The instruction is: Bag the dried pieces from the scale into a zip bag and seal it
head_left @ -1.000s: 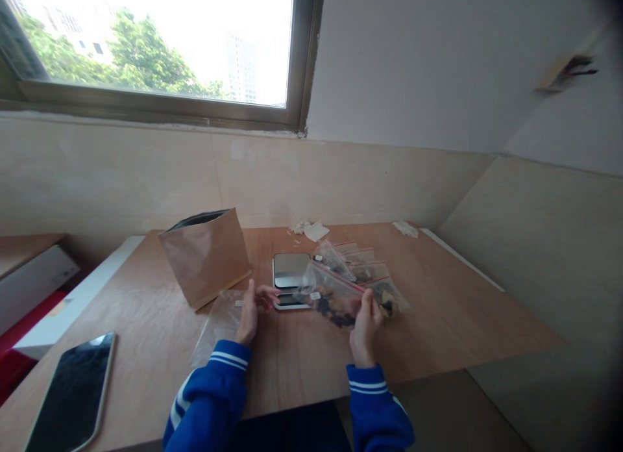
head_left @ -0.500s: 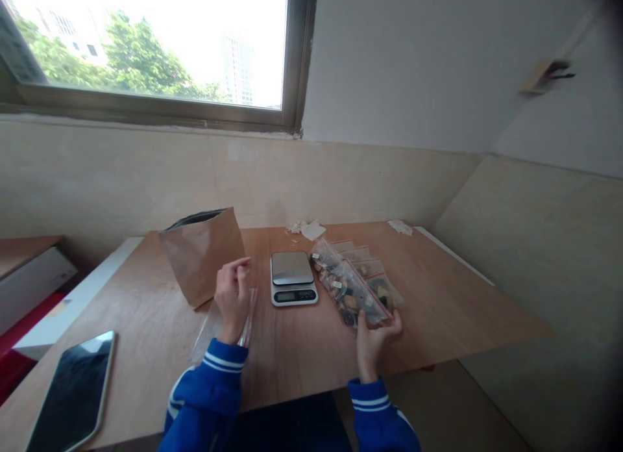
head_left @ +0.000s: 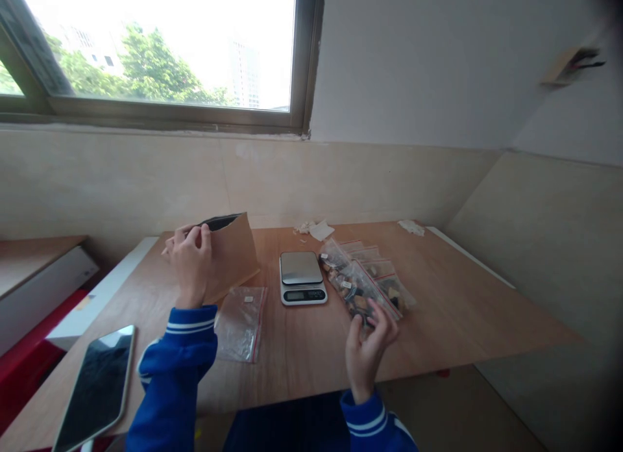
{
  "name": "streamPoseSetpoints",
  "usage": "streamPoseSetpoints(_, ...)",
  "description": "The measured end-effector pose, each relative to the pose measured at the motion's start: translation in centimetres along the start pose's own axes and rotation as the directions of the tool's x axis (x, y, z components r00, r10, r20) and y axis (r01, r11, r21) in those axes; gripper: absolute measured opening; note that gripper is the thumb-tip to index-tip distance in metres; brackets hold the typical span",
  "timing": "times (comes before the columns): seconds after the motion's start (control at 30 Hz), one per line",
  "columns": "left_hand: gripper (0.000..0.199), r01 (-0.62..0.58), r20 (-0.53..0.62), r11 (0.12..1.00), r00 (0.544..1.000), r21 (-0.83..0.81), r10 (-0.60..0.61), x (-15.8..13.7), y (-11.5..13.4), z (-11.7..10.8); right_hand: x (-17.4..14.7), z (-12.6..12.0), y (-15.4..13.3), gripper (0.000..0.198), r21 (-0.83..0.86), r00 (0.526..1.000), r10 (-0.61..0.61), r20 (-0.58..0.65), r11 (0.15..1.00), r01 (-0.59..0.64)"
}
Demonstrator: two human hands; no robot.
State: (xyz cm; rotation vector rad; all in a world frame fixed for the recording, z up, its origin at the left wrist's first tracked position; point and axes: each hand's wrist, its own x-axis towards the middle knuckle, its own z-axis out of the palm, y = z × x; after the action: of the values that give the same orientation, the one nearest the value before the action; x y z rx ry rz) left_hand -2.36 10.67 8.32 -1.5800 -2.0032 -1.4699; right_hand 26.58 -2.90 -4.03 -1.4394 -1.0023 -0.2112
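Note:
My left hand [head_left: 189, 260] is at the upper left edge of a brown paper bag [head_left: 234, 260], fingers bent closed on its rim. The bag stands with its dark mouth open. Below it an empty clear zip bag [head_left: 241, 325] with a small white label lies flat. My right hand [head_left: 370, 341] is half open, thumb and fingers apart, just in front of several zip bags [head_left: 361, 296] of stones or similar small pieces. Between the hands stands a white kitchen scale [head_left: 302, 280] with a steel plate.
A tablet or large phone [head_left: 97, 387] lies at the table's left. Crumpled white paper scraps [head_left: 321, 230] are at the back behind the scale, and another scrap [head_left: 411, 227] sits to the right. The wooden table's [head_left: 467, 296] right side ends in an angled edge.
My left hand has moved left and up from over the empty zip bag to the paper bag's rim. My right hand has let go of the filled zip bags and drawn back slightly.

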Motion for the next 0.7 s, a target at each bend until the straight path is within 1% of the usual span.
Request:
streamPoseSetpoints(0.07, 0.036, -0.031, -0.019, 0.999, 0.999, -0.01, 0.031, -2.1, 0.5, -1.1, -0.2, 0.3, -2.1, 0.029, 0.091, 0.984, -0.1, 0.149, 0.992, 0.087)
streamPoseSetpoints(0.1, 0.034, -0.06, -0.011, 0.997, 0.998, -0.042, 0.059, -3.4, 0.9, -1.8, -0.2, 0.5, -3.4, 0.028, 0.145, 0.96, -0.161, 0.229, 0.981, 0.129)
streamPoseSetpoints(0.13, 0.031, -0.076, -0.031, 0.993, 0.997, -0.087, 0.074, -4.7, 1.3, -2.4, -0.1, 0.6, -4.7, 0.03, 0.203, 0.925, -0.227, 0.305, 0.964, 0.169)
streamPoseSetpoints(0.17, 0.03, -0.089, -0.045, 0.987, 0.996, -0.137, 0.083, -6.1, 1.7, -3.1, 0.0, 0.9, -6.1, 0.032, 0.262, 0.88, -0.294, 0.374, 0.943, 0.203)
streamPoseSetpoints(0.2, 0.034, -0.075, -0.079, 0.98, 0.995, -0.187, 0.061, -7.4, 2.0, -3.7, 0.1, 1.1, -7.5, 0.036, 0.319, 0.823, -0.358, 0.441, 0.92, 0.229)
streamPoseSetpoints(0.23, 0.04, -0.04, -0.104, 0.972, 0.994, -0.23, 0.017, -8.5, 2.2, -4.2, 0.2, 1.5, -8.8, 0.039, 0.372, 0.757, -0.424, 0.498, 0.893, 0.256)
streamPoseSetpoints(0.27, 0.043, -0.021, -0.094, 0.965, 0.996, -0.263, -0.004, -9.5, 2.3, -4.6, 0.3, 2.0, -9.9, 0.042, 0.415, 0.687, -0.485, 0.541, 0.864, 0.284)
streamPoseSetpoints(0.33, 0.036, -0.001, 0.001, 0.966, 1.0, -0.259, 0.001, -10.7, 2.0, -5.1, 0.4, 3.0, -11.7, 0.044, 0.452, 0.571, -0.573, 0.588, 0.818, 0.356)
streamPoseSetpoints(0.4, 0.029, -0.008, 0.076, 0.969, 0.997, -0.247, 0.027, -11.2, 1.5, -5.3, 0.2, 3.9, -12.7, 0.041, 0.437, 0.487, -0.607, 0.628, 0.793, 0.426)
streamPoseSetpoints(0.43, 0.028, -0.005, 0.086, 0.969, 0.996, -0.248, 0.027, -11.2, 1.3, -5.3, 0.0, 4.3, -13.0, 0.036, 0.417, 0.446, -0.605, 0.66, 0.789, 0.452)
streamPoseSetpoints(0.5, 0.027, 0.01, 0.068, 0.962, 0.998, -0.271, 0.009, -11.2, 1.0, -5.2, -0.4, 4.7, -13.2, 0.03, 0.36, 0.354, -0.557, 0.752, 0.796, 0.487)
streamPoseSetpoints(0.53, 0.026, 0.011, 0.061, 0.958, 0.998, -0.287, 0.006, -11.2, 0.9, -5.2, -0.4, 4.8, -13.3, 0.029, 0.32, 0.315, -0.512, 0.799, 0.805, 0.499)
streamPoseSetpoints(0.57, 0.025, 0.003, 0.062, 0.952, 0.998, -0.305, 0.017, -11.3, 1.0, -5.1, -0.4, 4.8, -13.4, 0.03, 0.266, 0.292, -0.452, 0.843, 0.821, 0.505)
streamPoseSetpoints(0.63, 0.023, -0.035, 0.082, 0.938, 0.994, -0.345, 0.067, -11.8, 1.2, -5.0, 0.1, 5.3, -13.6, 0.031, 0.137, 0.288, -0.311, 0.906, 0.859, 0.493)
streamPoseSetpoints(0.7, 0.022, -0.074, 0.11, 0.924, 0.986, -0.376, 0.124, -12.6, 1.5, -4.9, 0.9, 6.3, -13.6, 0.03, 0.081, 0.295, -0.232, 0.927, 0.891, 0.446)
